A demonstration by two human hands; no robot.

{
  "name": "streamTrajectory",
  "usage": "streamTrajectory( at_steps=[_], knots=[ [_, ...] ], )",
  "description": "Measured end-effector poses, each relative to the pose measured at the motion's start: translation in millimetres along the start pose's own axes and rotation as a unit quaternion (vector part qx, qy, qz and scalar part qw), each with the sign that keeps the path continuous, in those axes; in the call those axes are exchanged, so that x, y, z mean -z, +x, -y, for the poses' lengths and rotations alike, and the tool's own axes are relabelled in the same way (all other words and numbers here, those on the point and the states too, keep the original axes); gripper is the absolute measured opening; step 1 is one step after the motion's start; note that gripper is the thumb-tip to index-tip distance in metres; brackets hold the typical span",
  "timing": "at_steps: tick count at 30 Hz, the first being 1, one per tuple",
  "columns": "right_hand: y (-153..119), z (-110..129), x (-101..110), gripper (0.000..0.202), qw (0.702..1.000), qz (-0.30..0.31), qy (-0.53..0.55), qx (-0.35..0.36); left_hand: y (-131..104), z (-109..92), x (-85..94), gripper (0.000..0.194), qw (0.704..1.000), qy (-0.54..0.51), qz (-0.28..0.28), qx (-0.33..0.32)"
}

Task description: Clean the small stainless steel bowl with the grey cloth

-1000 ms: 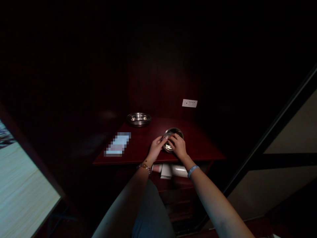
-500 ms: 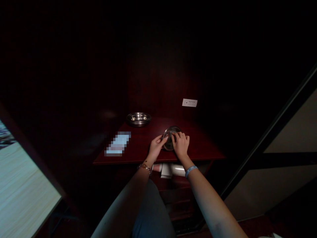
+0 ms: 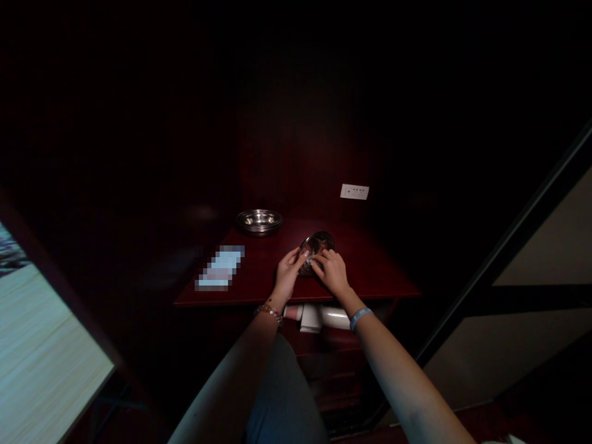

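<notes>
A shiny round metal bowl (image 3: 319, 238) is tilted up over the dark red table, its inside turned toward me. My left hand (image 3: 288, 271) grips its left rim, with the thumb over the inner side. My right hand (image 3: 333, 270) has its fingers bent together inside the bowl, at a small pale thing (image 3: 309, 261) too small to name. Both hands hide the lower part of the bowl. Toward the back left stands a stack of metal bowls (image 3: 259, 229), apart from my hands.
The dark red table (image 3: 259, 287) has its front edge just before me. A blurred-out pale flat thing (image 3: 220, 269) lies on its left. Under the tabletop are white rolls or cups (image 3: 335, 317) and a white packet (image 3: 311, 318). A socket plate (image 3: 354, 192) is on the back wall.
The metal bowl has shifted slightly left and tipped differently, so more of its inside shows. My right fingers have moved left and down within it. The left hand keeps its grip.
</notes>
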State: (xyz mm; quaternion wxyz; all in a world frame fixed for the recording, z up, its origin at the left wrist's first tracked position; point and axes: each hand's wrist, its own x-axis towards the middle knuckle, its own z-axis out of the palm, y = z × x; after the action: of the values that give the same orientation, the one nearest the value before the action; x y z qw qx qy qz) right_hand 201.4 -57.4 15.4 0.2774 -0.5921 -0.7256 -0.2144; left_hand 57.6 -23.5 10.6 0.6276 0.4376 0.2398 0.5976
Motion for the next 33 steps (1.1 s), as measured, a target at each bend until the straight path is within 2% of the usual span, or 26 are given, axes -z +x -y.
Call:
streamTrajectory(
  at_steps=[7, 12, 15, 21, 25, 29, 33],
  knots=[
    [2, 0, 2, 0.028, 0.996, 0.017, 0.063, 0.064, -2, -5, -0.2, 0.054, 0.999, 0.02, 0.03, 0.011],
    [1, 3, 2, 0.029, 0.997, 0.004, 0.038, 0.073, -4, -4, 0.2, 0.053, 0.998, 0.029, 0.045, 0.03],
    [-1, 3, 4, 0.029, 0.999, -0.016, 0.005, 0.034, -5, -1, 0.2, 0.053, 0.996, 0.048, 0.069, 0.041],
    [-3, 1, 2, 0.03, 0.992, -0.09, -0.021, -0.091, -7, -1, -1.1, 0.05, 0.991, 0.058, 0.094, 0.07],
    [-2, 1, -3, 0.031, 0.982, -0.136, -0.047, -0.12, -7, -2, -1.2, 0.052, 0.994, 0.056, 0.076, 0.061],
    [-1, 3, -5, 0.027, 0.985, -0.106, -0.074, -0.114, -5, -2, -0.4, 0.054, 0.997, 0.05, 0.029, 0.042],
    [0, 2, -5, 0.023, 0.995, -0.049, -0.053, -0.069, -2, 0, 1.5, 0.059, 0.999, 0.025, 0.014, 0.026]
  ],
)
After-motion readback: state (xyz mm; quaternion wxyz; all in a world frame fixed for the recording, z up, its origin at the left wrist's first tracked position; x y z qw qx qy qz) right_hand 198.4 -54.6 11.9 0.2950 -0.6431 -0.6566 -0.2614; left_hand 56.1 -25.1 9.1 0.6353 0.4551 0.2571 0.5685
